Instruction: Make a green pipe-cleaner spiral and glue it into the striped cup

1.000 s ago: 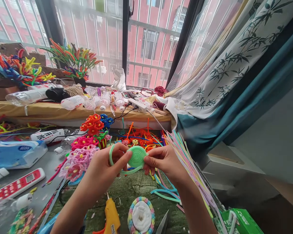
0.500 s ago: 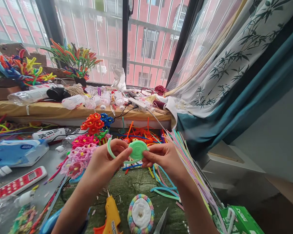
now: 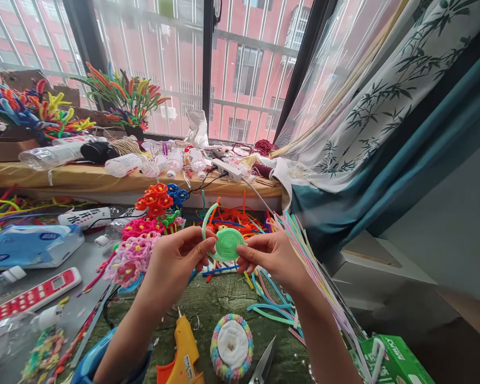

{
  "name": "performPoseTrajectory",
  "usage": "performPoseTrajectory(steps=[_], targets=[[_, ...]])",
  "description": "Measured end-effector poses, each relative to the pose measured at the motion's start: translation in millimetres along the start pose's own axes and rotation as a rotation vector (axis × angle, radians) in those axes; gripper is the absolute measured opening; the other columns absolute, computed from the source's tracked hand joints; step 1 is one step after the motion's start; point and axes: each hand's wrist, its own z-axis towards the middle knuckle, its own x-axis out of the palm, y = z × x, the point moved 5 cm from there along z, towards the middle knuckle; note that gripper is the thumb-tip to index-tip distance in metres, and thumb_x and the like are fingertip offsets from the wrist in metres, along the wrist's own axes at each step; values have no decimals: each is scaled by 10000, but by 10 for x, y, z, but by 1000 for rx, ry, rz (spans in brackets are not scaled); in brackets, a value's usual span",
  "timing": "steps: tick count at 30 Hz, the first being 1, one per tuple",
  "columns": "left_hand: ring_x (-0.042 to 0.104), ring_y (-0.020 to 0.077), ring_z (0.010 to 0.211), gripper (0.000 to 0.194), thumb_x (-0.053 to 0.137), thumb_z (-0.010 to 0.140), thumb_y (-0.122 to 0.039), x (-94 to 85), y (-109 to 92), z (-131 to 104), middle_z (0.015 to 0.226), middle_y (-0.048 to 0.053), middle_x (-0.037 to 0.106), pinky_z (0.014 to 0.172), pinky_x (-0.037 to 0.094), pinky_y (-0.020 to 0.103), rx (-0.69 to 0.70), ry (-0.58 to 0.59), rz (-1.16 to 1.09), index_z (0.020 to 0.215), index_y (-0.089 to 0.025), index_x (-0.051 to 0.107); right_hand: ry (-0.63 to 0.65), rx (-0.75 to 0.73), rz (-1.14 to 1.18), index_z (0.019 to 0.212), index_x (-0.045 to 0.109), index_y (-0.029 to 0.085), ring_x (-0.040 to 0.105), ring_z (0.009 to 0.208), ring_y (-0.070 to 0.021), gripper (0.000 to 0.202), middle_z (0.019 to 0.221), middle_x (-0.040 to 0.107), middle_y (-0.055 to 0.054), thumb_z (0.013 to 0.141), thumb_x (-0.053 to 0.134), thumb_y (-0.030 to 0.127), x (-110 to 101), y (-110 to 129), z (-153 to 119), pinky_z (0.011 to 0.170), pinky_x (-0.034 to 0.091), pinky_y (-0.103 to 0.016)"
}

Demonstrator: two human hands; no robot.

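My left hand point(image 3: 188, 249) and right hand point(image 3: 262, 255) are closing finger and thumb on opposite edges of the green coil point(image 3: 229, 245), some fingertips hiding behind it. I'm holding it above the green tabletop point(image 3: 208, 298); it's showing tight spiral rings, its loose end curving upward. The bottom edge is cutting off the glue gun point(image 3: 186, 349); the box's point(image 3: 398, 358) small lettering is blurring.
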Motion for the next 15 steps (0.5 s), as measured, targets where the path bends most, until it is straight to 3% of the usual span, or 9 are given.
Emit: performPoseTrajectory(steps=[4,10,15], targets=[[492,99,432,262,713,770,-440,20,33,-7,487,-52,549,420,380,184,0,3,102,770,-178,719,48,10,-78,611,747,162,653,492,-138,355,553,710,-25,662,849,498,-3,18,-7,489,525,-231],[546,115,457,224,669,809,-399,43,33,7,544,-46,602,441,436,193,61,-12,126,868,-183,680,48,-5,-120,631,739,155,642,489,-133,407,546,692,-24,694,813,551,-43,15,-11,497,527,-229],[466,85,422,264,552,881,-363,87,-7,2,473,-58,526,429,365,173,179,15,270,720,-178,652,104,13,-148,624,728,142,617,485,-118,420,558,680,-27,670,837,545,-55,19,-19,502,520,-223]])
